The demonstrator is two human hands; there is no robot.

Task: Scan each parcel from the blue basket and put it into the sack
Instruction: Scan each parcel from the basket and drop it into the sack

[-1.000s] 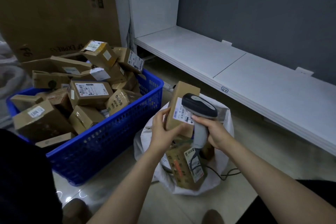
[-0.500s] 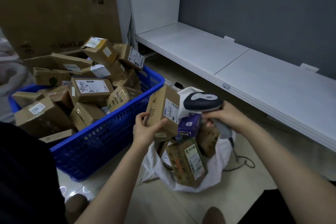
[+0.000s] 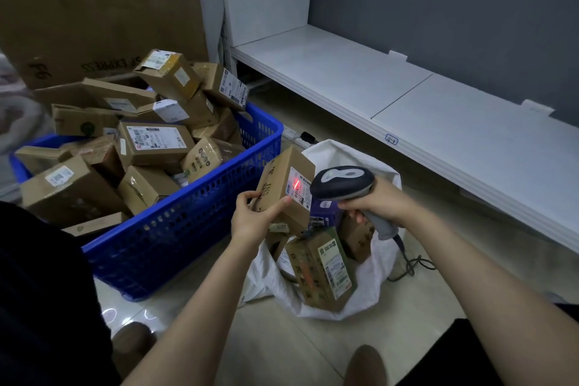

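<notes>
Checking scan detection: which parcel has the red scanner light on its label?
The brown parcel held by the left hand over the sack, facing the scanner: red spot on its white label. No other parcel shows one.

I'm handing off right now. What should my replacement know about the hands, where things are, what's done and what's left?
Left hand holds a parcel just above the sack, its label facing the scanner.
Right hand grips the scanner, and its red beam is on the label.
Done: several parcels lie in the sack, which sits on the floor beside the basket.
Left: drop this parcel in once it is scanned. The basket is heaped with more.
</notes>
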